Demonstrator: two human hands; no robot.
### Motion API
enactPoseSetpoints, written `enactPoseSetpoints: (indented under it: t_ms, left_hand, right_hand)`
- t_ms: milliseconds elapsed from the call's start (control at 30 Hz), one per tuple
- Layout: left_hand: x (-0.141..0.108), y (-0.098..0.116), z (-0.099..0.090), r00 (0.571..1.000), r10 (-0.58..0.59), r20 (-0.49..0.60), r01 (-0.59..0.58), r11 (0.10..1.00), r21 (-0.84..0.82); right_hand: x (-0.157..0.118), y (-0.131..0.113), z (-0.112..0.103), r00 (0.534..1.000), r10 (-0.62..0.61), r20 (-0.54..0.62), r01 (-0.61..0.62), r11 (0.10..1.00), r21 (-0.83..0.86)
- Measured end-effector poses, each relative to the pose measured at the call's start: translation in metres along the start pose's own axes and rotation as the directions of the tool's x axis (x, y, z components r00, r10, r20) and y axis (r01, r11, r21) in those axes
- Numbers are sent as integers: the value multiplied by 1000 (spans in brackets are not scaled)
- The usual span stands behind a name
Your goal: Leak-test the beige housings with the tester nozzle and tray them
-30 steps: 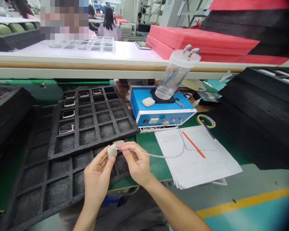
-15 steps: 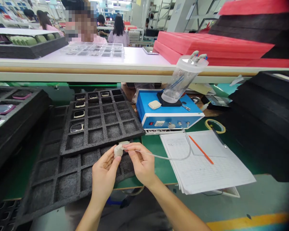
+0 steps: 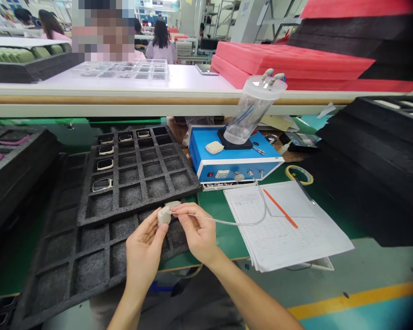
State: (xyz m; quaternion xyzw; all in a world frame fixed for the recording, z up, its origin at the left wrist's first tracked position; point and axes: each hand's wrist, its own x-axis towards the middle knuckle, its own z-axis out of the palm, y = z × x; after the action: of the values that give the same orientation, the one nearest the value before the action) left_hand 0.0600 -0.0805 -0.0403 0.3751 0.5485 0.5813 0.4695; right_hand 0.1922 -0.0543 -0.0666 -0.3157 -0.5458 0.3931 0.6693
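Observation:
Between the thumb and fingers of my left hand (image 3: 142, 250) is a small beige watch case (image 3: 164, 216), raised above the lower black foam tray (image 3: 92, 266). My right hand (image 3: 200, 233) pinches the end of a thin clear tube (image 3: 234, 223) against the case's side; the tip itself is too small to make out. From there the tube loops right to the front of a blue box-shaped machine (image 3: 206, 170). Just behind my fingers, another pale piece (image 3: 172, 203) lies partly hidden. The upper foam tray (image 3: 137, 206) holds several watch cases (image 3: 102, 184) in its back and left pockets.
On the machine stand a clear cylinder (image 3: 251, 110) and another beige case (image 3: 214, 147). Papers (image 3: 289, 229) with an orange stick (image 3: 280, 208) lie right, near a tape roll (image 3: 298, 175). Black foam stacks (image 3: 368, 183) rise at right. A co-worker (image 3: 119, 55) sits beyond the shelf.
The view has shifted slightly, so the scene sits a little further left. Both hands keep the same hold on the watch case and the tube.

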Motion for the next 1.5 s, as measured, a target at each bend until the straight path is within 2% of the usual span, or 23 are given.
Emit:
enactPoseSetpoints:
  t_ms: [1500]
  left_hand:
    - [-1,1,0,1000,-10,-4,10,1000,23]
  right_hand:
    - [0,-2,1,1000,23,-3,-23,1000,-1]
